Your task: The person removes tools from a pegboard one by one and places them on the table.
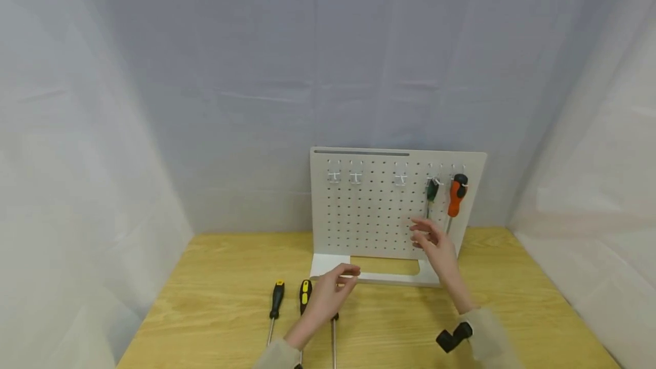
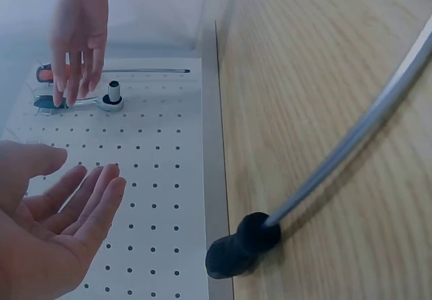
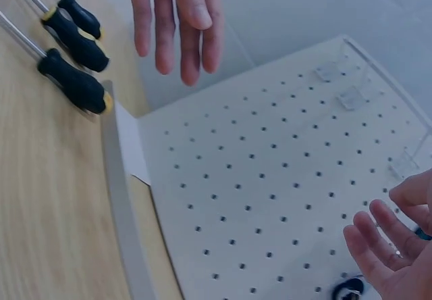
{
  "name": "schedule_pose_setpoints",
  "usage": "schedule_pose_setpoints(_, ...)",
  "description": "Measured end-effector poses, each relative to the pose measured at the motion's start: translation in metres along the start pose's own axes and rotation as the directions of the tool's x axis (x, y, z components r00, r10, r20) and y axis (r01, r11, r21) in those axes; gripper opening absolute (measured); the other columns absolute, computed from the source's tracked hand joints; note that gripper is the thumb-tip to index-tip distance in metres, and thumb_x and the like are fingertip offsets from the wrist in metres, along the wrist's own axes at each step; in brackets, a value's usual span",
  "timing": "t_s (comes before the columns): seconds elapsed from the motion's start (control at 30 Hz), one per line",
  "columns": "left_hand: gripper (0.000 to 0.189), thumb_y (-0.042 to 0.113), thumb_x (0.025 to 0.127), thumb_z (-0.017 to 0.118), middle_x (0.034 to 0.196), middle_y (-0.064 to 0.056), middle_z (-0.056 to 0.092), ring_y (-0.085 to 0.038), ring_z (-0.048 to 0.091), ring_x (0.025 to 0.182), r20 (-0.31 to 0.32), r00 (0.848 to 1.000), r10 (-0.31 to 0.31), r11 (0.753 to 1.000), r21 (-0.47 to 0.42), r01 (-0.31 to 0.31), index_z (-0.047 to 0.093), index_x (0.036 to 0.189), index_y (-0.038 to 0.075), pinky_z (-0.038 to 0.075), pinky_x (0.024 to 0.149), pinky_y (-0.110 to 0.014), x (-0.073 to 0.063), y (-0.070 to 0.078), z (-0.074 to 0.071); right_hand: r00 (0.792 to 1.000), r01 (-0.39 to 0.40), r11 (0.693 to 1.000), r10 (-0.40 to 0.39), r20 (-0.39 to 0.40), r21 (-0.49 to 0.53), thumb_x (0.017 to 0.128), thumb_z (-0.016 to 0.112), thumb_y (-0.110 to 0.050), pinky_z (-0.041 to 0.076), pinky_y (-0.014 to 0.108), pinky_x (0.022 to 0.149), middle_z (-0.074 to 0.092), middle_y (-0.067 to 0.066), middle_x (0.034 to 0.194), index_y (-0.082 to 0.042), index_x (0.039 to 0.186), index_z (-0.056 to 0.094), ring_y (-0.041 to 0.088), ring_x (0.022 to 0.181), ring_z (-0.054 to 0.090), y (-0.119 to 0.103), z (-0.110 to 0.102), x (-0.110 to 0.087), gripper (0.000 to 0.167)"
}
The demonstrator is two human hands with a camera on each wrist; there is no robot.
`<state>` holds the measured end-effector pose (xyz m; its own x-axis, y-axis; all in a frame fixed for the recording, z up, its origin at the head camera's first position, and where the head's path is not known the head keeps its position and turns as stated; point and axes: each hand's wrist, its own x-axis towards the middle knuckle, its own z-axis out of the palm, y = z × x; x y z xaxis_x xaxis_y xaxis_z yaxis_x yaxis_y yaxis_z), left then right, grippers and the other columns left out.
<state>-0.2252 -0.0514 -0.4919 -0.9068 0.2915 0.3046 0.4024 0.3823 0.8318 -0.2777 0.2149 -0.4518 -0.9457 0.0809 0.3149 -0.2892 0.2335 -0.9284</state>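
Both grips were apart: the left hand (image 1: 328, 293) had a screwdriver (image 1: 306, 292) at nine o'clock, the right hand (image 1: 435, 245) a green-handled ratchet (image 1: 433, 190) at twelve.

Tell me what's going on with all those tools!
Somebody is working at a table with a white pegboard. Their right hand is close to a green-handled ratchet, which hangs beside an orange screwdriver. Their left hand is near three dark-handled screwdrivers lying on the table. Both hands look relaxed and seem to hold nothing. Three clear hooks on the board have no tools on them.
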Motion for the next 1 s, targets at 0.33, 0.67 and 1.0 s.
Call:
schedule_pose_setpoints(0.33,0.029,0.014,0.104,0.058,0.122,-0.010,0.072,-0.027,0.069,0.108,0.014,1.000,0.026,0.998,-0.064,-0.025,0.064,0.131,0.005,0.058,0.091,-0.029,0.029,0.004,0.011,0.992,-0.002,0.999,-0.004,-0.127,-0.047,0.103,0.059,-0.011,0.052,0.011,0.082,0.057,0.023,0.134,0.002,0.140,0.052,0.018,0.104,0.060,-0.007,-0.021,0.020,0.039)
schedule_pose_setpoints(0.67,0.030,0.017,0.105,0.057,0.124,-0.011,0.071,-0.028,0.068,0.110,-0.016,0.999,0.031,0.996,-0.084,-0.032,0.064,0.130,0.002,0.058,0.095,-0.037,0.059,0.015,0.024,0.987,-0.021,0.997,0.009,-0.158,-0.074,0.104,0.056,-0.012,0.046,0.029,0.104,0.044,0.023,0.149,0.002,0.151,0.039,0.038,0.134,0.046,-0.006,-0.021,0.031,0.052)
schedule_pose_setpoints(1.0,0.027,0.012,0.103,0.059,0.122,-0.012,0.071,-0.028,0.069,0.109,-0.027,0.999,0.026,0.995,-0.099,-0.028,0.066,0.127,0.002,0.058,0.094,-0.033,0.086,0.019,0.041,0.989,-0.030,0.998,0.021,-0.149,-0.060,0.104,0.056,-0.009,0.037,0.054,0.116,0.042,0.026,0.148,0.001,0.154,0.030,0.041,0.138,0.041,-0.002,-0.015,0.037,0.058)
